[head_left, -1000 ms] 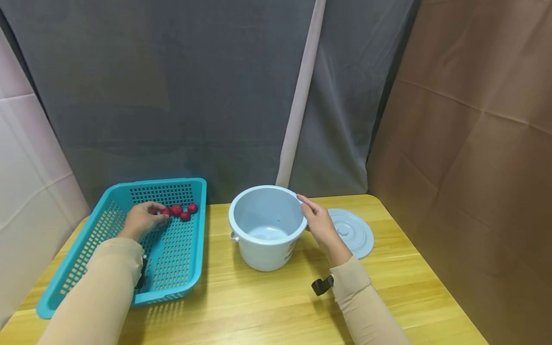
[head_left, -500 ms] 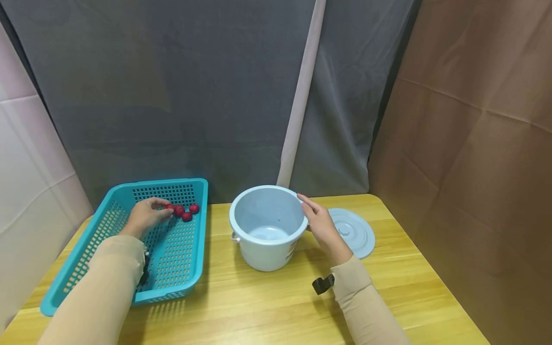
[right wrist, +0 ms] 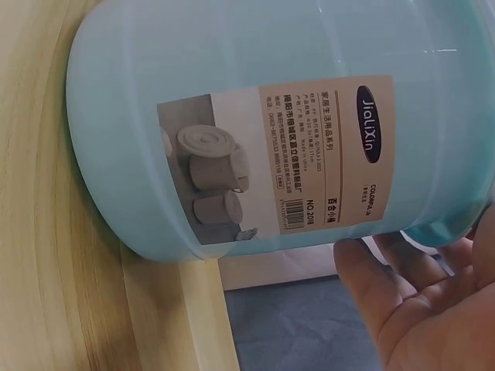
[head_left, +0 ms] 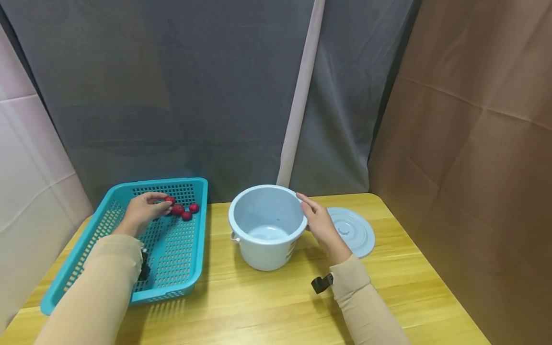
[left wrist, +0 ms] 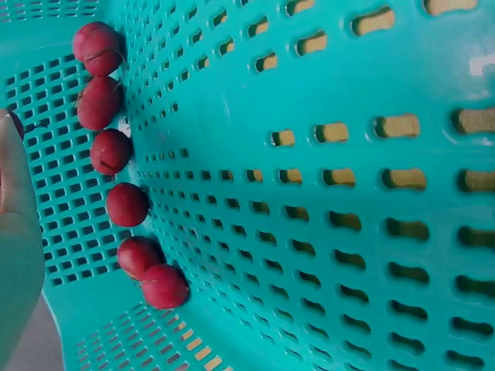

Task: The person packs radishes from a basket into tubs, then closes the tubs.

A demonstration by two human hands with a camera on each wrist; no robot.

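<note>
Now the left hand [head_left: 142, 212] has lifted a little, its fingers pinching one red ball [head_left: 170, 200] above the others in the teal basket [head_left: 172, 268]; the right hand [head_left: 318, 221], fingers relaxed, still steadies the bucket [head_left: 265, 229]

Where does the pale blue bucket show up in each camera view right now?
Head: pale blue bucket at table centre, right hand on its rim.
Left wrist: not in view, only the teal basket.
Right wrist: fills the upper frame, label facing the camera.
Shared landmark: the right hand beside the bucket.
</note>
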